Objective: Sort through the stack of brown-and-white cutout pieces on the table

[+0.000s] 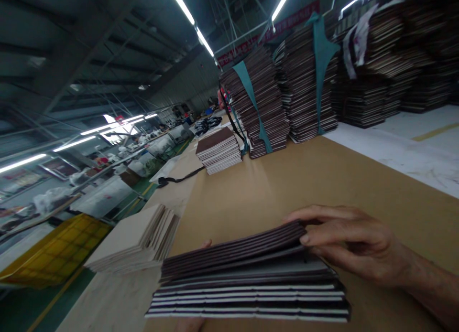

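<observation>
A stack of flat dark brown folded sheets with white edges (pixel 247 284) lies on the brown cardboard-covered table (pixel 287 179) right in front of me. My right hand (pixel 351 241) grips the upper sheets at their right end, thumb on the edge, lifting them a little off the rest. Of my left hand (pixel 206 244) only a fingertip shows behind the stack's far left side, and a bit more under the stack at the bottom edge; it seems to hold the stack from that side.
A fanned pile of pale beige sheets (pixel 136 241) lies to the left. A smaller dark stack (pixel 218 150) and tall dark stacks bound with teal straps (pixel 279 93) stand farther along the table. A black strap (pixel 175 180) lies on it. A yellow crate (pixel 53 251) sits low left.
</observation>
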Tool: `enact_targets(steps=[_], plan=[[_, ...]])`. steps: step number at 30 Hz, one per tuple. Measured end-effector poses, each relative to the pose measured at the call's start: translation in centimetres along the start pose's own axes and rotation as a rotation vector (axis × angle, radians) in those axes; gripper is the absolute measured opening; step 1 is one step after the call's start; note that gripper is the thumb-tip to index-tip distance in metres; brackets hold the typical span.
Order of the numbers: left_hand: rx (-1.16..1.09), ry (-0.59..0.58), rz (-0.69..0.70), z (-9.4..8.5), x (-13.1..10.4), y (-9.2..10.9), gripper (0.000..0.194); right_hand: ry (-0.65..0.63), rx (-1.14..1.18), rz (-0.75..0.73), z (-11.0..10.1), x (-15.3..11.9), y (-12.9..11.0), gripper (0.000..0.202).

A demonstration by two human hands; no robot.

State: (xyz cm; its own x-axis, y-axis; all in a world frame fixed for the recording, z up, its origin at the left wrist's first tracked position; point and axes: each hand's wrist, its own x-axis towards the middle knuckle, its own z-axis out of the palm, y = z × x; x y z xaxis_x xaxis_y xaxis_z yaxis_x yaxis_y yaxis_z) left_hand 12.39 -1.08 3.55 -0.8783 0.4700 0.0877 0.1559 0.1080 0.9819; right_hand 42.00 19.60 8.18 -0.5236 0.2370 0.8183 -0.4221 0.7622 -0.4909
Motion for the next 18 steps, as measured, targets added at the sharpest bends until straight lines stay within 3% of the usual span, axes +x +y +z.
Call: enact_targets(steps=[5,11,15,18], plan=[[-0.017,-0.011,0.044,-0.1,0.1,-0.5,0.039,-0.059,0.123,-0.005,-0.1,0.1,0.0,0.027],[0.022,-0.007,0.047,-0.4,0.5,-1.0,0.043,-0.148,0.235,0.202,-0.9,0.0,-0.3,0.023],[-0.076,-0.043,-0.058,-0.2,0.4,-0.8,0.043,-0.171,0.304,0.234,-1.1,0.0,-0.4,0.023],[-0.063,-0.03,-0.051,-0.3,0.4,-0.7,0.045,-0.163,0.318,0.236,-1.2,0.1,-0.2,0.028]])
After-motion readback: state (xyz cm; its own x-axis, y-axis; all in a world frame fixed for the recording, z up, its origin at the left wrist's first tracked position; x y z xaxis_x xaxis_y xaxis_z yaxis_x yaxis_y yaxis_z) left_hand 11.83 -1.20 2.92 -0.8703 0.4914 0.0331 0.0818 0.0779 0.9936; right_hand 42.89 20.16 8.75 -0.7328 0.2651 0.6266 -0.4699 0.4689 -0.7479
